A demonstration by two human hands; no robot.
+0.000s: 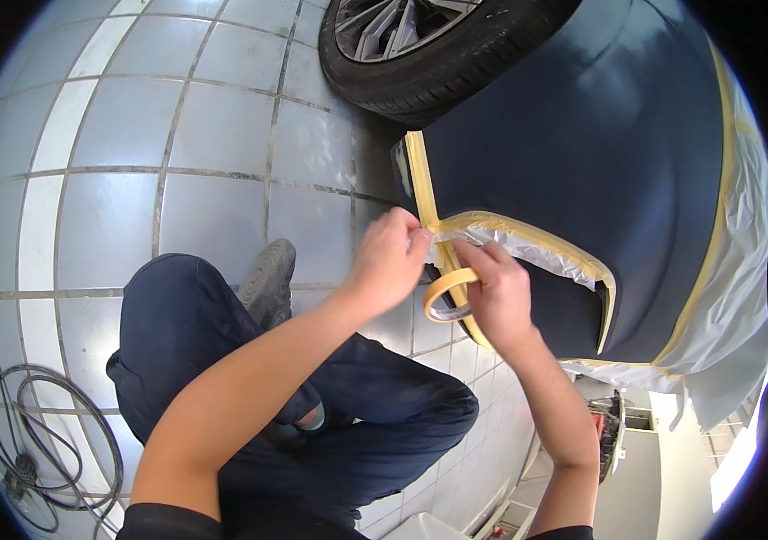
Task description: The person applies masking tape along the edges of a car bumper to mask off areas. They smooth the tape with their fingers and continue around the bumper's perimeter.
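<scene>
A dark blue car bumper fills the right side of the view. Yellow masking tape runs down its side edge, and more tape borders the curved opening along with translucent masking film. My left hand pinches the film's end where the tape strips cross. My right hand holds a roll of yellow masking tape that hangs from the palm side, its fingertips at the film just right of my left hand. The exact grip of the fingertips is partly hidden.
A car wheel stands beyond the bumper. Plastic sheeting covers the car at far right. My bent legs are below my arms on the tiled floor. A coiled black cable lies at lower left.
</scene>
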